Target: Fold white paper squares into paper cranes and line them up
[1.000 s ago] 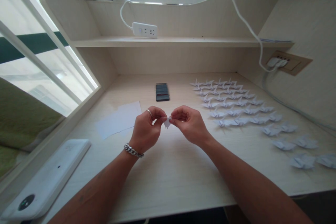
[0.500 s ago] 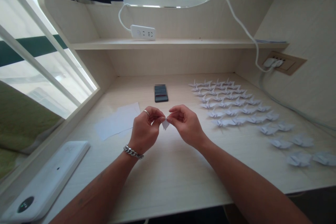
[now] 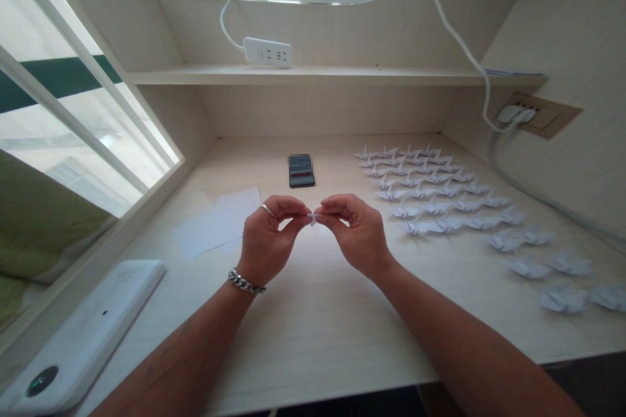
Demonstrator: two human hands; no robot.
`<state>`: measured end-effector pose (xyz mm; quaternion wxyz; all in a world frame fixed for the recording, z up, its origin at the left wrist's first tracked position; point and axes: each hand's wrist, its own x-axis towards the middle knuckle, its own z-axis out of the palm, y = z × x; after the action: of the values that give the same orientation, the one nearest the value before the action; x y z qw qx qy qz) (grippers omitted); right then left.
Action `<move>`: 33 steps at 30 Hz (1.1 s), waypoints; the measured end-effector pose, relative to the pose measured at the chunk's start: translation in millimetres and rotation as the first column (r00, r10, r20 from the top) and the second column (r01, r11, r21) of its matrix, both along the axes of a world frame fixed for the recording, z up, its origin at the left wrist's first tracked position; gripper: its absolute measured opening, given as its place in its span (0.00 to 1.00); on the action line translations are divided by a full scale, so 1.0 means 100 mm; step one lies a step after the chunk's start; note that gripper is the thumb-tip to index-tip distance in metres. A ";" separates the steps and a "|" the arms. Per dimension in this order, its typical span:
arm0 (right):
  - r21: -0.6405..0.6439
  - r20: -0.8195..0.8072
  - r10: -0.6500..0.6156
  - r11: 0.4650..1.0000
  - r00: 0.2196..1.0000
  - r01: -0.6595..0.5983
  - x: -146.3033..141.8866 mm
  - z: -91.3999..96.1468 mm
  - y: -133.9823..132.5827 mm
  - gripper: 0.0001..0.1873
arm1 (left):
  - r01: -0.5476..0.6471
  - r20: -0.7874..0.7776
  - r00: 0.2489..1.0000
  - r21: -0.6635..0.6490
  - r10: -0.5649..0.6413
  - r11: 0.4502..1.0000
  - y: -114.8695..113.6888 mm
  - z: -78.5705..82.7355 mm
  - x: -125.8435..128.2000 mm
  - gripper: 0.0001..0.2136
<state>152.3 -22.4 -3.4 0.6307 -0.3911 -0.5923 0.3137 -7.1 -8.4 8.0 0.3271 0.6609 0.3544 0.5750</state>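
Observation:
Between my fingertips is a small folded white paper (image 3: 313, 220), mostly hidden by the fingers. My left hand (image 3: 274, 228), with a ring and a chain bracelet, pinches its left side between thumb and fingers. On the opposite side my right hand (image 3: 356, 228) pinches it the same way. Both hands are above the middle of the desk. Flat white paper sheets (image 3: 210, 225) lie to the left of my left hand. Rows of folded white paper cranes (image 3: 447, 189) cover the desk on the right.
A dark phone (image 3: 301, 172) lies beyond my hands. At the left edge is a long white device (image 3: 92, 332) with a round dark spot. A white power strip (image 3: 267, 52) rests on the shelf (image 3: 332, 78). Its cable runs to a wall socket (image 3: 542, 116) on the right.
The folded paper pointed downward between my fingers before; now less of it shows. My fingers are straighter along its two sides. The view has shifted slightly.

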 end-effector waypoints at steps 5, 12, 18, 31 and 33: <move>0.016 0.094 -0.051 0.999 0.994 0.049 0.00 0.04 -0.03 0.08 | -0.001 -0.028 1.000 -0.017 0.001 1.000 0.00 0.00 0.00 0.07; -0.015 0.197 0.018 1.000 0.980 -0.016 0.03 0.05 -0.02 0.09 | -0.066 -0.079 0.995 -0.047 0.062 0.997 0.01 -0.01 0.02 0.07; -0.016 0.222 -0.020 1.000 0.975 0.024 0.04 0.04 0.02 0.05 | 0.013 -0.086 0.996 -0.040 -0.017 0.999 0.03 -0.05 0.01 0.11; -0.171 0.107 0.054 0.985 0.993 -0.035 0.02 0.03 0.03 0.05 | -0.050 -0.181 0.982 0.054 0.059 0.997 0.06 -0.04 -0.03 0.06; -0.229 0.062 0.132 0.967 0.989 -0.115 0.03 0.02 0.06 0.07 | -0.067 -0.188 0.979 0.079 0.081 0.995 0.05 -0.02 -0.04 0.06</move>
<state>155.1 -16.9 -1.3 0.5384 -0.4342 -0.5998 0.4023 -11.0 -3.3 5.6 0.2455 0.7108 0.3876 0.5332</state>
